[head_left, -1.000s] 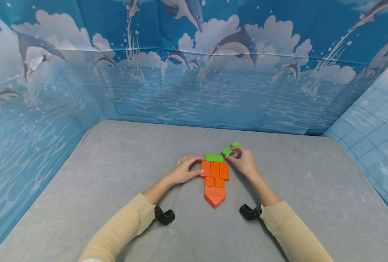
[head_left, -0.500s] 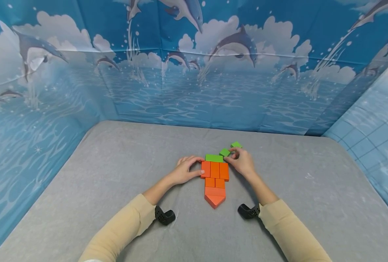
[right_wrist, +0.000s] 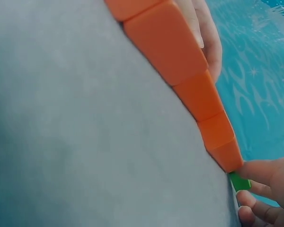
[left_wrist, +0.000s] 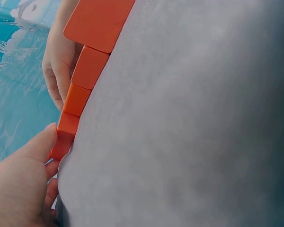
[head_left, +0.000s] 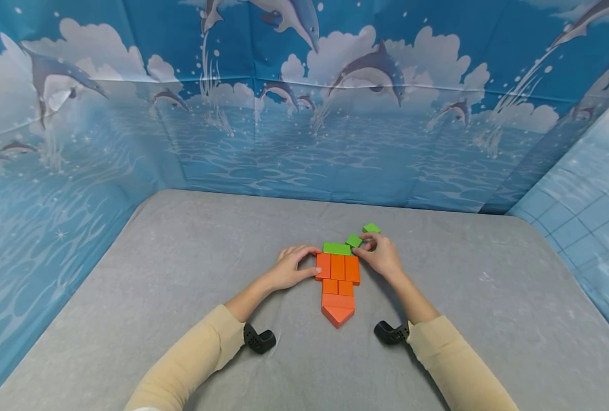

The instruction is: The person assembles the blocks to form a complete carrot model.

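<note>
Flat orange blocks (head_left: 337, 267) lie edge to edge in the middle of the table, ending in a pointed block (head_left: 337, 315) at the near side. A long green block (head_left: 337, 249) touches their far edge. My left hand (head_left: 287, 268) grips the leftmost orange block (head_left: 323, 265), thumb near its close corner and index finger by its far one. My right hand (head_left: 381, 254) pinches a small green block (head_left: 353, 240), turned at an angle against the long green block's right end. In the right wrist view that green block (right_wrist: 240, 181) shows between thumb and fingers.
Another small green block (head_left: 371, 228) lies just beyond my right fingertips. A grey cloth covers the table (head_left: 222, 240). Behind it hangs a blue dolphin-print curtain (head_left: 294, 148). Black wrist devices (head_left: 260, 339) jut inward from both cuffs.
My right hand has shifted slightly left, bringing the small green block closer to the long green one. The left hand stays where it was at the orange block.
</note>
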The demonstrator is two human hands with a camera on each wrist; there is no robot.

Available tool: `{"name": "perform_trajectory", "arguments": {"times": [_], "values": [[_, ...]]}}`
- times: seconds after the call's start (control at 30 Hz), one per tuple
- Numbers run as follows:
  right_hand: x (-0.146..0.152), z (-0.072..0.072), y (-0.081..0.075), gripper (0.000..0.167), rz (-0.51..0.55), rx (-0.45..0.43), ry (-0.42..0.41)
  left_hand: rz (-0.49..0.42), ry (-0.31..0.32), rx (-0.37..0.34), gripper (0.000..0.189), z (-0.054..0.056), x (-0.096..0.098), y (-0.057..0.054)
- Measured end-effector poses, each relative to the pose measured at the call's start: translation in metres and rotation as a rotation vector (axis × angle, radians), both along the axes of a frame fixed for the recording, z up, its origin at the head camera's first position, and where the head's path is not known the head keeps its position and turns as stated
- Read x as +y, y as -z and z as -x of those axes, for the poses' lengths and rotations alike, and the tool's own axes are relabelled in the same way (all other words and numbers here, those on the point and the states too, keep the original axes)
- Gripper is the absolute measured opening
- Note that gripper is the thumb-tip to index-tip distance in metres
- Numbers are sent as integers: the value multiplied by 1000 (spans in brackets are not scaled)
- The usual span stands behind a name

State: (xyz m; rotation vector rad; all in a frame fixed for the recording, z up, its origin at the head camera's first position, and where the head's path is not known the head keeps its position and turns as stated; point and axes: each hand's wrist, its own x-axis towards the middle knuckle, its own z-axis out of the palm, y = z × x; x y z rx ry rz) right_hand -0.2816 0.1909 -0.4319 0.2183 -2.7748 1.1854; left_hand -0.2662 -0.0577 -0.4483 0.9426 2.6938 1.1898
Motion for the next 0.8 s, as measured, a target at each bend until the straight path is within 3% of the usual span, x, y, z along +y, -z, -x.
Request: {"name": "perform_trajectory", "arguments": {"times": [0.13,0.27,0.5,0.8], "values": [[9,2,-5,40,84,-39,-45,-1,2,-1,42,0,0,1],[28,12,-10,36,120,-10,-68,-4,2,-6,42,1,0,1],[57,34,-7,36,-48,10,-160,0,-1,-8,42,0,-1,1],[63,51,-5,43,-208,-18,-295,11,-1,-12,43,1,0,1]]}}
